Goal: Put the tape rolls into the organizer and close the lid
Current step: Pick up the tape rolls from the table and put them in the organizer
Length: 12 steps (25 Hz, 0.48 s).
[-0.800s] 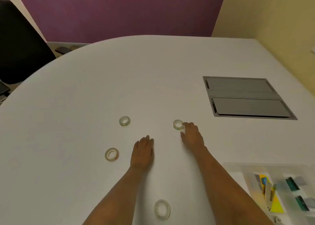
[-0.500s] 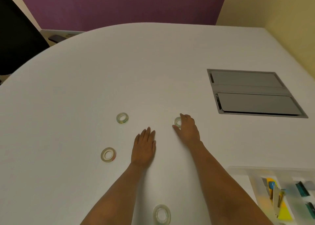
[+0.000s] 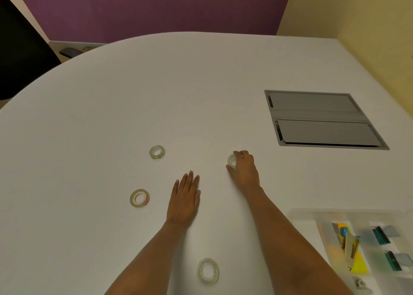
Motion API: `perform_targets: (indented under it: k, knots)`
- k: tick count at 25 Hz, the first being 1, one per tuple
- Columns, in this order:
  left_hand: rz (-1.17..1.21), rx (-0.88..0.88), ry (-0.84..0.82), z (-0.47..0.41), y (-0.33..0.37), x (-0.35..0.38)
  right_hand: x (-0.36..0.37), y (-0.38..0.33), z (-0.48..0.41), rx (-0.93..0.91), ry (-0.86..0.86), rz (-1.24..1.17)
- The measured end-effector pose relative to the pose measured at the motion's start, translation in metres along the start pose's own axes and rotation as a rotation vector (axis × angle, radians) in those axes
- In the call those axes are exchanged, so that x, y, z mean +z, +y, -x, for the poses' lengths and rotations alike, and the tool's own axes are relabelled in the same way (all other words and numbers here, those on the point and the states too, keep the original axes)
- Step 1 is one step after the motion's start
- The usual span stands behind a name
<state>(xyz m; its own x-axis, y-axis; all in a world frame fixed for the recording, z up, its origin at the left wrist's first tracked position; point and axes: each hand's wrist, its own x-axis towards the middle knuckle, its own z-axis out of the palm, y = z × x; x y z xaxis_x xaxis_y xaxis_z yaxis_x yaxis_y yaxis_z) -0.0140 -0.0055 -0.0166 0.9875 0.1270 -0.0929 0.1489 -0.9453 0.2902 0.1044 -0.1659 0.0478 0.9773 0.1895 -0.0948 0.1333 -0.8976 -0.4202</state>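
Our right hand (image 3: 244,169) pinches the tape roll (image 3: 231,160). The organizer (image 3: 335,215) lies at four o'clock from this grip. Our left hand (image 3: 184,199) lies flat and empty on the counter (image 3: 201,93).

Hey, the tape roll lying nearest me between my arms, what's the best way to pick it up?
The nearest tape roll lies flat on the table, hole up. Come from above and pinch its outer rim on opposite sides, or hook one finger into the hole.

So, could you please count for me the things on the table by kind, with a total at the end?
Clear tape rolls: 4, one far left, one near left, one at the near edge, one in the right hand's fingers
Clear organizer, lid open: 1
Grey hatch panel set in the table: 1
Total: 6
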Motion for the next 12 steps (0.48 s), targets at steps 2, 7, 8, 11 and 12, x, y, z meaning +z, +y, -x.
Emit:
perform_targets:
  k: [2,7,8,11,12]
  knots:
    - [0.006,0.000,-0.015,0.016,0.001,0.000,-0.008,0.003,0.014,-0.001,0.014,-0.007]
    - [0.057,-0.014,-0.040,0.066,0.002,-0.005,-0.028,0.017,0.060,0.004,0.092,-0.078]
    - [0.061,-0.021,-0.042,0.077,0.002,-0.004,-0.032,0.021,0.070,0.011,0.109,-0.085]
    - [0.036,-0.044,-0.049,0.110,0.004,-0.003,-0.040,0.038,0.101,0.026,0.165,-0.090]
    - [0.036,-0.051,-0.051,0.119,0.006,-0.003,-0.043,0.044,0.110,0.027,0.180,-0.082]
